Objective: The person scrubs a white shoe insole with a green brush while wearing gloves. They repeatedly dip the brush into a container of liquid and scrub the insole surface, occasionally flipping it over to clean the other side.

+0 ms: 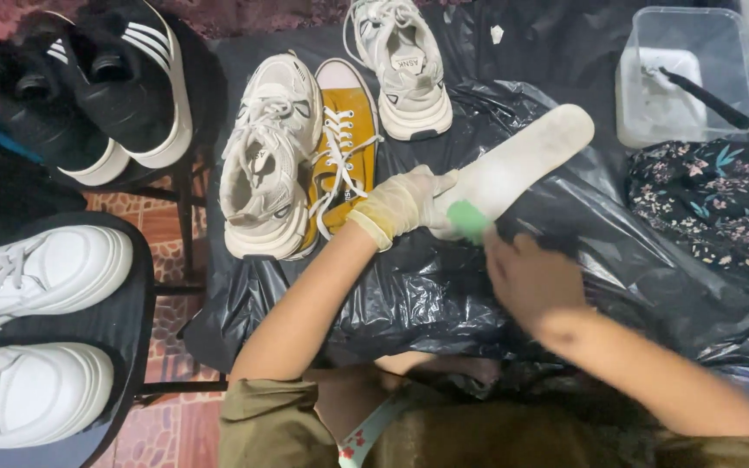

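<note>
Head view, looking down. Left hand (400, 204), in a pale thin glove, fingers closed around the near end of a long white insole (522, 163); insole held slanting up and to the right, above the black plastic sheet (444, 286) that covers the worktop. Right hand (526, 279), bare, blurred; fingers curled shut on a small green brush or scrubber (468, 220), its green end pressed to the insole just beside the gloved fingers. Exact kind of tool not clear through the blur.

Step in hand, by judgement: scrubbing the insole, near end first. Far end of the insole looks greyish and worn, likely not yet worked. Next move probably calls for a steady left-hand grip and strokes travelling up the length towards the far end, with the insole kept flat against bending.

Containers: clear plastic tub (687, 78) at upper right, on the black sheet, well apart from the hands. Inside, a whitish block or cloth and a dark thin handle leaning across it; whether liquid is in it cannot be told.

Around: pale chunky sneaker (270, 156) and mustard canvas sneaker (344, 139) side by side, touching, just left of the gloved hand. Another pale sneaker (405, 69) further up. Black sneakers with white stripes (110, 78) on a stool at upper left. Pair of white sneakers (36, 329) on a dark seat at lower left. Dark floral cloth (721, 199) at right, below the tub.
</note>
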